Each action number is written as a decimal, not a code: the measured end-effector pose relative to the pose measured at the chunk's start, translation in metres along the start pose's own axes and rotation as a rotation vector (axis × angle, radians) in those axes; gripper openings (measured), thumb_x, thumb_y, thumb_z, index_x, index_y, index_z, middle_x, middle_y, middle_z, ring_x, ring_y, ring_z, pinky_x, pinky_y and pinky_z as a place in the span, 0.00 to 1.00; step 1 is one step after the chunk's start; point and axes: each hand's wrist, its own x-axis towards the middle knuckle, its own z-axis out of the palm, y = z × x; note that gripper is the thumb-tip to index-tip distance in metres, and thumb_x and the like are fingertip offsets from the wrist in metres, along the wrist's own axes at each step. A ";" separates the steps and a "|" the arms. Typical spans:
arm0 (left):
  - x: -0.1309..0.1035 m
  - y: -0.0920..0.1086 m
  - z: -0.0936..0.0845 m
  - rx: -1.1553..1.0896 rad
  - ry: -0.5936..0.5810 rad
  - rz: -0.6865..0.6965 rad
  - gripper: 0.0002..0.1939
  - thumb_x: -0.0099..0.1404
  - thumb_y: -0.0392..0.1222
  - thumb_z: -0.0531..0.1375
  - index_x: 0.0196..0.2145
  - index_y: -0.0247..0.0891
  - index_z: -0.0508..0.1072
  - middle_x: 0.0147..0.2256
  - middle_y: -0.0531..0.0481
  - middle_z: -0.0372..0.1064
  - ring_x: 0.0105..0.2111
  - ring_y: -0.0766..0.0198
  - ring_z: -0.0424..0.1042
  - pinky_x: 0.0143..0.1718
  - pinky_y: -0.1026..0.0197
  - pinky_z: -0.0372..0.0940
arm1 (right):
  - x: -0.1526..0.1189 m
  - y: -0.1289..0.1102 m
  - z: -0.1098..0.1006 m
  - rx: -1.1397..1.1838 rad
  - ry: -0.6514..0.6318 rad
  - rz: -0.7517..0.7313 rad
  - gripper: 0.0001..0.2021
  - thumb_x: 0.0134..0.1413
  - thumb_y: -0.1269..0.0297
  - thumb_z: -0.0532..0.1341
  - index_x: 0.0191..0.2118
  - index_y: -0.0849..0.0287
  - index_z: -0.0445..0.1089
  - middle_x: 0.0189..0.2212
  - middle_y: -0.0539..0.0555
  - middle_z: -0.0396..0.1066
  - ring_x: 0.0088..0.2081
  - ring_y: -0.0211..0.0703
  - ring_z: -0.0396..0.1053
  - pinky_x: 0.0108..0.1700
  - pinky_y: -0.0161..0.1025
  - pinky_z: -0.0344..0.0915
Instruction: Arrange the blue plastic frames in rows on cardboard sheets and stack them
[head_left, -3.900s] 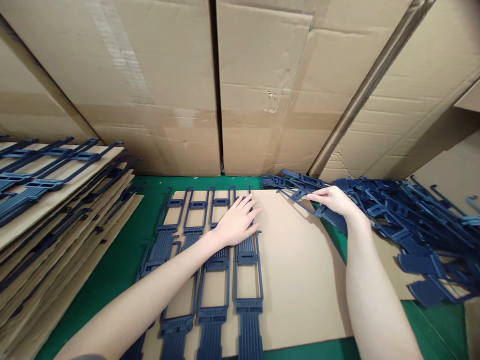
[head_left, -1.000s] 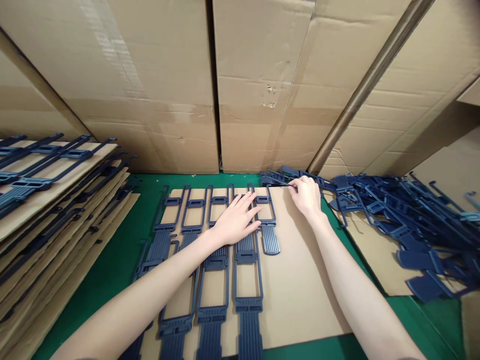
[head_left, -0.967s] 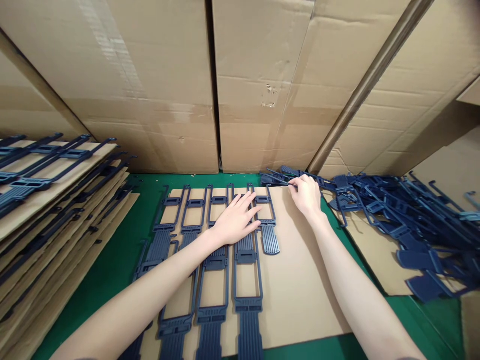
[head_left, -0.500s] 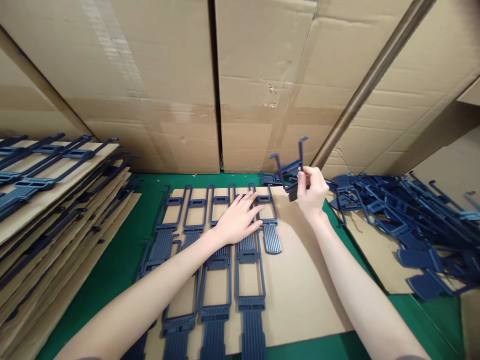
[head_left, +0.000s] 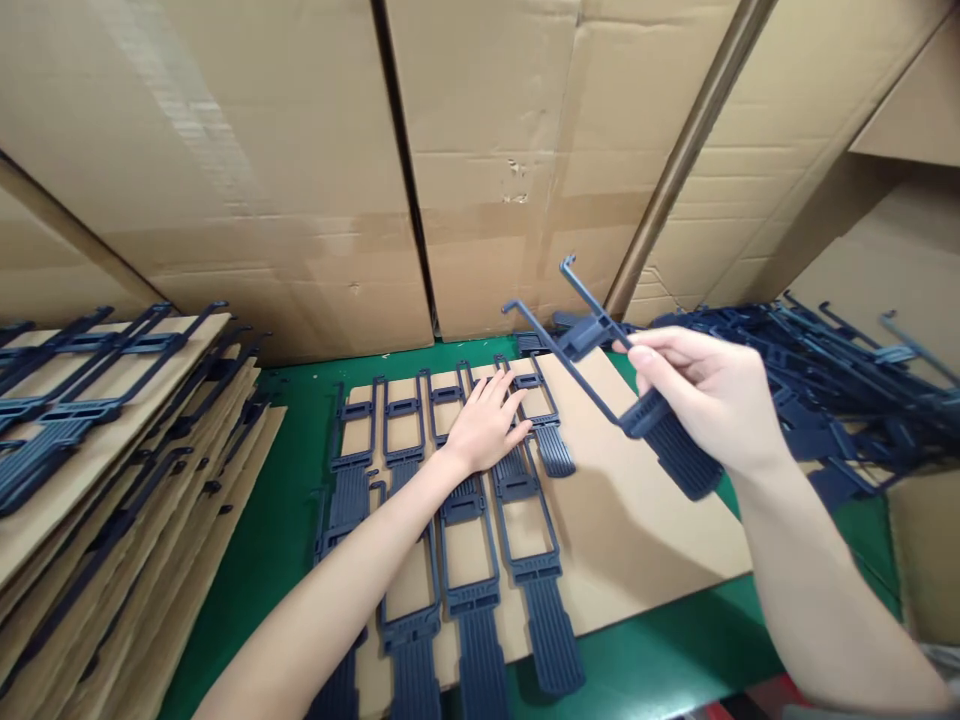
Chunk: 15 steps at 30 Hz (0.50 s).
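Two bare hands at work. Right hand (head_left: pixel 716 405) grasping a dark blue plastic bracket (head_left: pixel 679 445), thumb and fingers closed on its side near the ribbed end; bracket raised above the cardboard, tilted, two hooked arms pointing up and away. Left hand (head_left: pixel 486 432) released, fingers spread, palm down over bracket frames laid on a flat tan cardboard sheet (head_left: pixel 637 530).

Hard to make out: frames beneath the left palm and forearm partly covered, so count uncertain; lower row cut off at the bottom edge. Small red item (head_left: pixel 776 692) at the lower right, cropped, identity unclear.

Containers: large brown cardboard cartons (head_left: pixel 285 190) standing side by side behind the work, dark gaps between them, tape strips and a torn spot visible; contents not visible, tops out of frame.

Around: laid brackets (head_left: pixel 474 548) in rough rows, ribbed ends toward the wearer, right portion of sheet bare. Loose heap of similar brackets (head_left: pixel 814 345) to the right, tangled, partly screened by the right hand and forearm. Stack of cardboard sheets (head_left: pixel 191 520) at left, brackets on top and between layers, cropped by the frame. Green surface (head_left: pixel 637 655) beneath.
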 end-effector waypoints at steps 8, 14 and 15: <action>0.002 0.003 -0.005 0.003 -0.033 -0.020 0.21 0.70 0.50 0.50 0.55 0.37 0.65 0.64 0.38 0.49 0.65 0.52 0.45 0.64 0.45 0.43 | -0.095 0.035 -0.016 -0.053 -0.202 0.509 0.17 0.54 0.46 0.58 0.36 0.56 0.72 0.20 0.48 0.60 0.21 0.39 0.58 0.21 0.36 0.57; 0.003 0.004 -0.005 0.000 -0.034 -0.036 0.22 0.69 0.52 0.50 0.55 0.37 0.66 0.64 0.38 0.48 0.65 0.50 0.45 0.64 0.45 0.44 | -0.124 0.044 -0.013 -0.106 -0.247 0.591 0.18 0.54 0.45 0.57 0.36 0.56 0.72 0.25 0.52 0.69 0.28 0.45 0.66 0.29 0.38 0.63; 0.003 0.004 -0.005 0.000 -0.035 -0.037 0.22 0.69 0.52 0.50 0.55 0.36 0.66 0.64 0.38 0.48 0.65 0.49 0.45 0.64 0.45 0.43 | -0.126 0.044 -0.011 -0.097 -0.253 0.598 0.18 0.54 0.45 0.57 0.37 0.56 0.72 0.26 0.52 0.70 0.29 0.46 0.67 0.29 0.38 0.64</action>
